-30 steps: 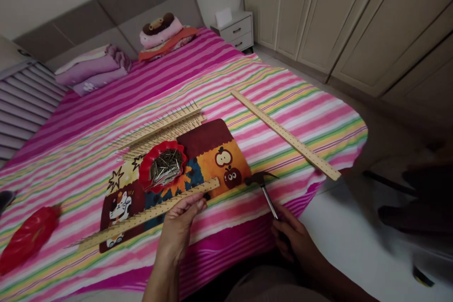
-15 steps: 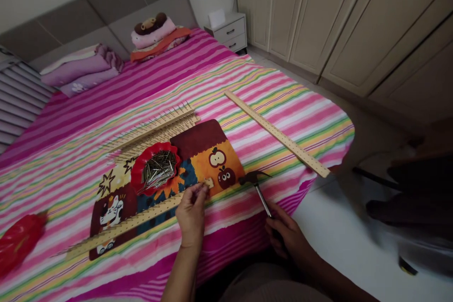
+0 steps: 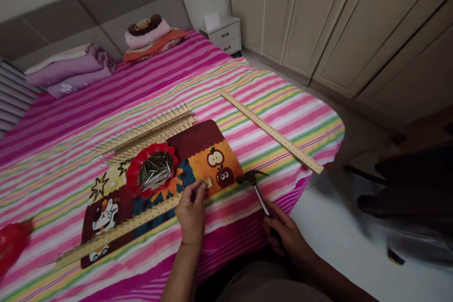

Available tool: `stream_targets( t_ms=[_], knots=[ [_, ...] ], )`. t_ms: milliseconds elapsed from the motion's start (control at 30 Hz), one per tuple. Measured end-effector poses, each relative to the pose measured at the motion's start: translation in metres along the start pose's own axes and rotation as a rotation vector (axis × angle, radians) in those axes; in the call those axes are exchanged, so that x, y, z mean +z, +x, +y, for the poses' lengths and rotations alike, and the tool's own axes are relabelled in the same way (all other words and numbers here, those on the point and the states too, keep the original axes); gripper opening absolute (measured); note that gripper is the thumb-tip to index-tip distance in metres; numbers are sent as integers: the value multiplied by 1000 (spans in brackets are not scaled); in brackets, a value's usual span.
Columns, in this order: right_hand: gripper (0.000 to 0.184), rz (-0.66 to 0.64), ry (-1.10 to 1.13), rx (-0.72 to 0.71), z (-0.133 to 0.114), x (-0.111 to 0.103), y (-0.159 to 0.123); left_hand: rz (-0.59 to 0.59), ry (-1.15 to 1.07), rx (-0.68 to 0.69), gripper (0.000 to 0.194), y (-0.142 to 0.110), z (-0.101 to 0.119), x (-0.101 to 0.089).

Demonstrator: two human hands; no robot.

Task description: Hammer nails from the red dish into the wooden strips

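Note:
My right hand is wrapped around the dark handle of a claw hammer, whose head lies just right of the apple pictures. My left hand is closed in a pinch at the right end of a pale wooden strip; what the fingertips hold, if anything, is too small to tell. Nails stand in a row along the strip's left part. Under it lies a patterned mat with a cat and apples. A red scalloped bowl of loose nails rests on the mat, beyond my left hand.
Wooden strips bristling with nails lie behind the bowl. Another drilled strip lies slantwise at right, its end by the bed's edge. A red object is at far left. Folded bedding and a nightstand stand farther back.
The whole view has shifted slightly, so the bed and mat sit a little farther left. Both hands keep nearly the same pose, and the hammer head stays beside the mat.

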State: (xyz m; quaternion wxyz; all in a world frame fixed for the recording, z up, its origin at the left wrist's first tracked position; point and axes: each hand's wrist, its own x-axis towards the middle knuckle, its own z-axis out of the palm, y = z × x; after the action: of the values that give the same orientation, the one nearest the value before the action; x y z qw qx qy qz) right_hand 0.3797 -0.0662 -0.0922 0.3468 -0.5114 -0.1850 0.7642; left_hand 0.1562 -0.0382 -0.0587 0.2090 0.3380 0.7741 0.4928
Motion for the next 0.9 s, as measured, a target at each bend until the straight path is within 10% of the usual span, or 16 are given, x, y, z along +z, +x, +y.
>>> stream_targets(
  t_ms=[600, 900],
  knots=[
    [64, 81, -25, -140, 14, 7, -20, -37, 52, 100, 29, 4, -9, 4],
    [52, -98, -347, -338, -16, 26, -46, 3, 227, 451, 21, 6, -10, 9]
  ],
)
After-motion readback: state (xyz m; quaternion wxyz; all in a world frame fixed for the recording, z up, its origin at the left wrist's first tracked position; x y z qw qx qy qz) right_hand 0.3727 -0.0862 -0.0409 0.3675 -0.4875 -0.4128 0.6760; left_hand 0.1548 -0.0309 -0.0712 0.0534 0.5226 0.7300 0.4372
